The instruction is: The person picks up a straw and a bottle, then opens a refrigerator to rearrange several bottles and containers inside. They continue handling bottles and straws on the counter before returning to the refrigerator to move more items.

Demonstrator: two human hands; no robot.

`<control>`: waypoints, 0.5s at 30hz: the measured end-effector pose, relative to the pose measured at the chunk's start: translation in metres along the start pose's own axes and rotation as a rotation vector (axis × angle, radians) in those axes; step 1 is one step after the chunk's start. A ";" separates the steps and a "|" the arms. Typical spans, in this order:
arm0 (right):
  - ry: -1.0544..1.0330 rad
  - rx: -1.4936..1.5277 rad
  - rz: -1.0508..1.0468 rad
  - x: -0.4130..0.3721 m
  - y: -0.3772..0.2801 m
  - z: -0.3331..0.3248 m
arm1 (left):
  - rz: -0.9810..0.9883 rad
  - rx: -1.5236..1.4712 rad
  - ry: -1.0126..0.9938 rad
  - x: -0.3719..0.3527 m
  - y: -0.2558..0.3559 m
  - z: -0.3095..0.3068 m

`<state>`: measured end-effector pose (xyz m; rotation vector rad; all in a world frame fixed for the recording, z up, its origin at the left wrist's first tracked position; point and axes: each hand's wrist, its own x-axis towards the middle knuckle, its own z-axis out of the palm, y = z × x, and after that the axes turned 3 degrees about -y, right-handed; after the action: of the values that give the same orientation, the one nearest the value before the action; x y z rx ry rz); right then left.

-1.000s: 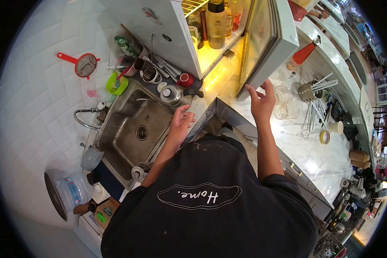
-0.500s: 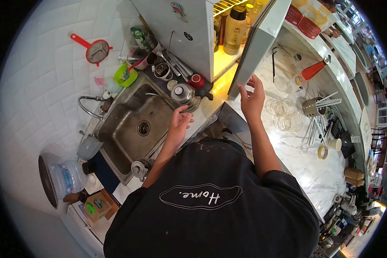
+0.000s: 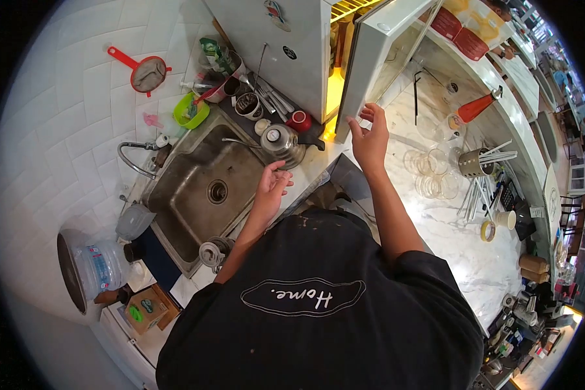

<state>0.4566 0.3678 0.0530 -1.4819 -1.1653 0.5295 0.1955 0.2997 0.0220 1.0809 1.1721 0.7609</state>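
Observation:
My right hand [image 3: 370, 140] is at the lower end of the fridge door [image 3: 376, 49], thumb and fingers apart. It seems to touch or almost touch the door's outer side; the exact contact is hard to see. The door stands partly open, and yellow light shows in the gap beside the white fridge [image 3: 286, 58]. Over the counter edge hovers my left hand [image 3: 270, 192], holding nothing, its fingers loosely bent and apart. Just beyond its fingertips stands a steel gooseneck kettle [image 3: 283, 146], with a dial on its lid.
A steel sink [image 3: 205, 188] lies to the left, with a faucet [image 3: 133, 153] at its back. Beyond it are a red cup [image 3: 299, 121] and a green basket [image 3: 192, 112]. On the right counter stand clear glasses [image 3: 432, 172], a straw holder [image 3: 476, 162] and an orange spray bottle [image 3: 478, 106].
The fridge door has swung left toward the fridge, narrowing the lit gap and hiding the bottles inside. My right hand has moved slightly left with it. My left hand has barely moved.

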 end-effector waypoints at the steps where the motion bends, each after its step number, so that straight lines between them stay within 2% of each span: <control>1: 0.004 0.008 -0.006 0.000 0.002 0.001 | -0.002 0.007 -0.007 0.000 0.000 0.001; 15: 0.033 -0.032 -0.081 0.022 0.004 0.035 | -0.022 -0.002 -0.001 -0.006 0.000 -0.002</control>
<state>0.4377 0.4039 0.0455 -1.4584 -1.2076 0.4319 0.1922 0.2947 0.0244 1.0653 1.1803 0.7439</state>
